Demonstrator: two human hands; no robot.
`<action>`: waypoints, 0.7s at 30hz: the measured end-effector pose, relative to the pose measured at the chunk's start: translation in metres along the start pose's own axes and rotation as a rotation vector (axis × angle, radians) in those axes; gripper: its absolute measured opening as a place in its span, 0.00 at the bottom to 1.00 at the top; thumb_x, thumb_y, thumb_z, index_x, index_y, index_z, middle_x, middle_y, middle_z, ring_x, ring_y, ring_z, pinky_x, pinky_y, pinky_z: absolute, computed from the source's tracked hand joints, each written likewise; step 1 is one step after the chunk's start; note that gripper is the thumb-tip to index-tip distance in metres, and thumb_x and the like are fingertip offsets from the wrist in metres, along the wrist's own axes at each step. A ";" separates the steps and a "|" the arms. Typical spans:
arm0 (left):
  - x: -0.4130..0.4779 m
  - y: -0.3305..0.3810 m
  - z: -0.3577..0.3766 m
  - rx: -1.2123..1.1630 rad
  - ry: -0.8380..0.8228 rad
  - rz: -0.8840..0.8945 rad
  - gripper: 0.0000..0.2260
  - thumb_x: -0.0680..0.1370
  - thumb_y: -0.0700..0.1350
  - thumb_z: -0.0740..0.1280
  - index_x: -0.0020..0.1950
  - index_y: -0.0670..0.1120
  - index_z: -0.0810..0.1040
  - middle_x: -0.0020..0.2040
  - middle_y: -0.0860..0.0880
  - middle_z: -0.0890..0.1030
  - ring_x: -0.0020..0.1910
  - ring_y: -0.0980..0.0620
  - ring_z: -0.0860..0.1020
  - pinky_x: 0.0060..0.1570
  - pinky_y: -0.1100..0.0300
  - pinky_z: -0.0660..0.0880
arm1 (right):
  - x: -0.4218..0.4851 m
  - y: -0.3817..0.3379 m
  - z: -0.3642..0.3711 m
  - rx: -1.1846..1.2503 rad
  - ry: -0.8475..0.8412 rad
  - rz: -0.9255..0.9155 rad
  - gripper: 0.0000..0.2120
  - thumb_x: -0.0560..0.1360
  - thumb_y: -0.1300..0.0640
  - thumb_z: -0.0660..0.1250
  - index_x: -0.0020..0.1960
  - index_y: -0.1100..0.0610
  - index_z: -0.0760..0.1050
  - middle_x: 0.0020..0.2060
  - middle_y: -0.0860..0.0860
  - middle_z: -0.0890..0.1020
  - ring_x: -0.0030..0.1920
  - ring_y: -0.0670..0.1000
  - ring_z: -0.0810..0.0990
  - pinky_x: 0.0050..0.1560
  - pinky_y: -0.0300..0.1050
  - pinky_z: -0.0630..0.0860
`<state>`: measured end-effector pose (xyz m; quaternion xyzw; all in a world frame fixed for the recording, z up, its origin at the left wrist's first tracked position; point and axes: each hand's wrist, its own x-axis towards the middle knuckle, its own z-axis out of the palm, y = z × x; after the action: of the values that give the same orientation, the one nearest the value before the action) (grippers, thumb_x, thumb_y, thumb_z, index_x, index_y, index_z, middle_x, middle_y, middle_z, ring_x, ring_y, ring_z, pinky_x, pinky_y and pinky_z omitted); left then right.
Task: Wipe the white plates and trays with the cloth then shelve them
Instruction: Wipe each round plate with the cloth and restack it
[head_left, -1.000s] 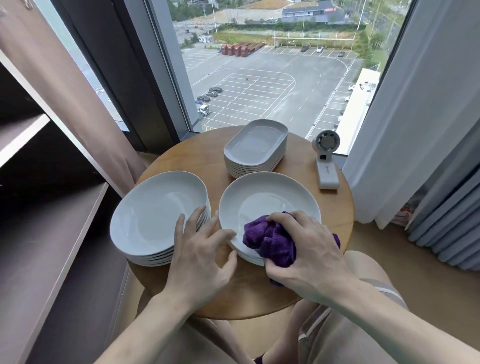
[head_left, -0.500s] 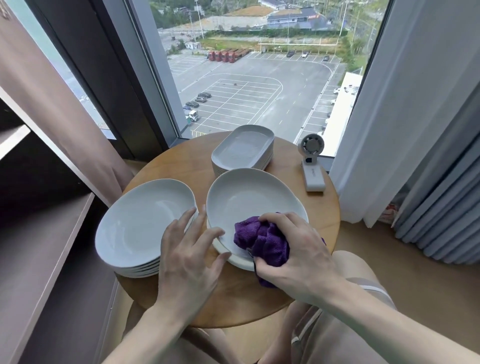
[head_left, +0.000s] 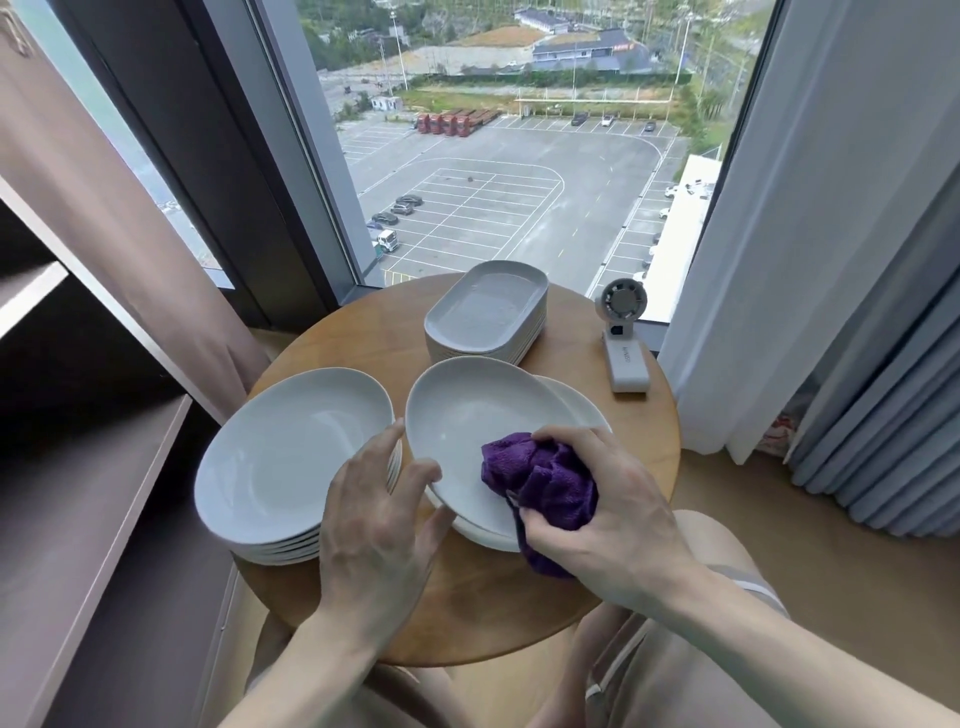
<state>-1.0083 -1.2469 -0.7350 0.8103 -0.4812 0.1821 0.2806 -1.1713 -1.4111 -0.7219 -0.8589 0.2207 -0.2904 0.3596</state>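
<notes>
Barely started, I'd say: right hand fingers curled round the cloth in the top plate, left hand pinching its rim (plate stack and trays unshelved).

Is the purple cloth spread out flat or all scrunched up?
Scrunched up. The purple cloth is bunched in the right hand, pressed on the top plate.

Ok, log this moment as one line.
step: wiping | right hand: holds purple cloth on top plate | left hand: grips its rim
</notes>
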 end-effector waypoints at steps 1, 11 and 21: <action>0.000 0.000 -0.001 -0.001 0.006 0.007 0.15 0.69 0.46 0.81 0.50 0.46 0.79 0.70 0.42 0.73 0.68 0.40 0.73 0.57 0.42 0.77 | 0.001 0.002 -0.002 0.021 0.014 0.011 0.28 0.65 0.41 0.75 0.64 0.38 0.72 0.55 0.36 0.78 0.56 0.43 0.79 0.56 0.50 0.80; 0.004 -0.001 0.001 -0.026 0.055 0.274 0.06 0.75 0.42 0.75 0.47 0.45 0.79 0.51 0.50 0.85 0.58 0.44 0.82 0.63 0.45 0.73 | 0.021 0.011 -0.021 0.254 0.188 0.238 0.25 0.61 0.36 0.74 0.58 0.36 0.76 0.51 0.36 0.81 0.50 0.41 0.82 0.46 0.35 0.80; 0.000 0.001 -0.005 -0.168 -0.012 0.173 0.09 0.80 0.49 0.67 0.45 0.45 0.80 0.44 0.53 0.82 0.57 0.47 0.81 0.52 0.47 0.79 | 0.034 0.024 -0.031 0.686 0.339 0.521 0.21 0.60 0.38 0.74 0.51 0.44 0.81 0.43 0.47 0.87 0.44 0.49 0.85 0.44 0.44 0.78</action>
<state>-1.0092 -1.2440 -0.7303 0.7404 -0.5644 0.1599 0.3281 -1.1704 -1.4616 -0.7106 -0.5467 0.3759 -0.3828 0.6428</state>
